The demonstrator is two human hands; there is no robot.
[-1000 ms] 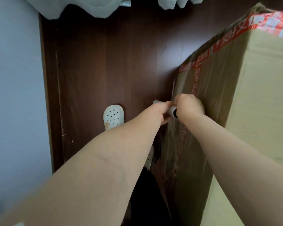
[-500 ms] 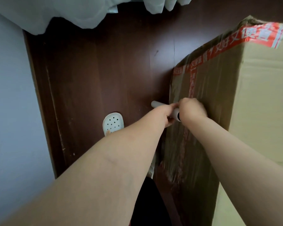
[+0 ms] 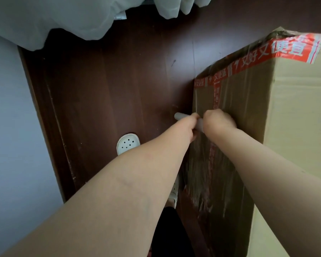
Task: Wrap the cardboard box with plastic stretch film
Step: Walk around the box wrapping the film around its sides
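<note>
A tall cardboard box with red printed tape along its top edge stands on the right; its left side face is covered in shiny clear film. A grey stretch film roll lies across the box's left side, near its far corner. My left hand grips the roll's far part. My right hand grips the near end, knuckles against the box side. Most of the roll is hidden by both hands.
Dark brown wooden floor fills the left middle. A pale wall runs along the left. White curtain hems hang at the top. My white perforated slipper shows beside my left forearm.
Both hands with the roll have slid farther along the box's side toward its far corner, and my view has tilted slightly so more curtain shows.
</note>
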